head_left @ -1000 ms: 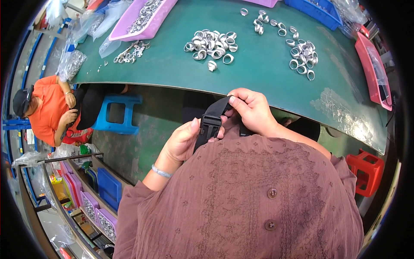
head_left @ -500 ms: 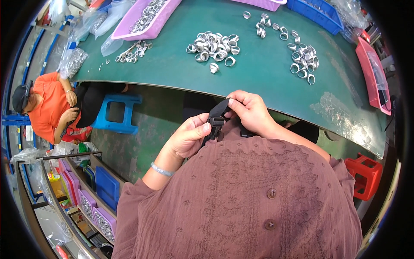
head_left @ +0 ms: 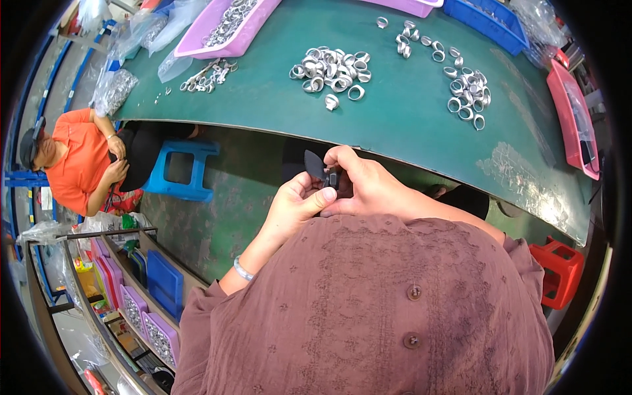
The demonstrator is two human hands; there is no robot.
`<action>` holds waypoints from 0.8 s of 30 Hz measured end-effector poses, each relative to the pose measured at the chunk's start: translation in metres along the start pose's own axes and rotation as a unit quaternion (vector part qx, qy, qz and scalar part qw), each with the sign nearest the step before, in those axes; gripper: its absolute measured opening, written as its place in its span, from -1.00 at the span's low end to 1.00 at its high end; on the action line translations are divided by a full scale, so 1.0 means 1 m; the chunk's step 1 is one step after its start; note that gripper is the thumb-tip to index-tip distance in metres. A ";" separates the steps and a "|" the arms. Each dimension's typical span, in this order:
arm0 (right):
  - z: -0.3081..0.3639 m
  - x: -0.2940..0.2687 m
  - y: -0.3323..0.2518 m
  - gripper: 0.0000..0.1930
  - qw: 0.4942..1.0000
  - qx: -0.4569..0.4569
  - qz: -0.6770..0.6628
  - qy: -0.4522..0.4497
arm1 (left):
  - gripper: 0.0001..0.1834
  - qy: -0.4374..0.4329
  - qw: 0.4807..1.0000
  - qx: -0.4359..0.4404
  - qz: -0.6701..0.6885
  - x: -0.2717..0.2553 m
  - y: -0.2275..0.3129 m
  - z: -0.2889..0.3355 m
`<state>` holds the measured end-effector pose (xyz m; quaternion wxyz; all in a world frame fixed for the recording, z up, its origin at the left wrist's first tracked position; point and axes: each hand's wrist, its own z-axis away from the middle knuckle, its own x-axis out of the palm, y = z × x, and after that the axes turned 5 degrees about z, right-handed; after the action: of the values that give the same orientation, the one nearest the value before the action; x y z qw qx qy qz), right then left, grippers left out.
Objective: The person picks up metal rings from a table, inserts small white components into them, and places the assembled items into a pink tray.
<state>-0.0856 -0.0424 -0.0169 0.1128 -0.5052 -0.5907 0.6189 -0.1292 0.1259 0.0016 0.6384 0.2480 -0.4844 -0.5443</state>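
Note:
Close to my body, just off the near edge of the green table [head_left: 263, 108], both my hands are together on a black plastic buckle [head_left: 333, 178] with a black strap [head_left: 313, 164]. My left hand [head_left: 293, 205] is closed on the buckle, its thumb lying across the lower side. A bracelet rings that wrist. My right hand [head_left: 368, 184] is closed from the other side, index finger bent over the top, and it seems to grip the strap at the buckle. Part of the strap sticks up between the hands; the rest is hidden behind the fingers.
Metal rings lie in a pile [head_left: 332, 69] and a second group [head_left: 471, 92] on the table. Around it stand a purple basket [head_left: 253, 33], a blue basket [head_left: 494, 26] and a pink tray [head_left: 569, 118]. At left, a person in orange [head_left: 76, 151] sits near a blue stool [head_left: 178, 171].
My right hand has come down and closer to my left around the buckle. The strap, stretched up to the right before, now points up to the left as a short flap.

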 end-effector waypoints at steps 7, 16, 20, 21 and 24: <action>0.000 -0.005 0.003 -0.46 0.988 0.039 -0.124 -0.085 | -0.59 0.016 0.999 -0.042 -0.029 0.001 0.013 0.001; -0.001 -0.005 0.006 -0.64 0.997 0.001 -0.063 -0.051 | -0.68 -0.034 0.994 -0.097 0.035 -0.006 0.012 -0.006; 0.000 -0.006 0.006 -0.71 0.997 0.015 -0.052 -0.061 | -0.71 -0.084 0.984 -0.134 0.086 -0.012 0.012 -0.009; 0.000 -0.006 0.006 -0.73 0.997 0.013 -0.046 -0.060 | -0.72 -0.095 0.982 -0.137 0.086 -0.013 0.013 -0.009; 0.000 -0.002 0.008 -0.76 0.998 0.025 -0.019 -0.046 | -0.74 -0.079 0.977 -0.172 0.100 -0.016 0.012 -0.009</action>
<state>-0.0809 -0.0463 -0.0227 0.1101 -0.4620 -0.5890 0.6539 -0.1145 0.1426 0.0024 0.6822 0.0412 -0.4547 -0.5711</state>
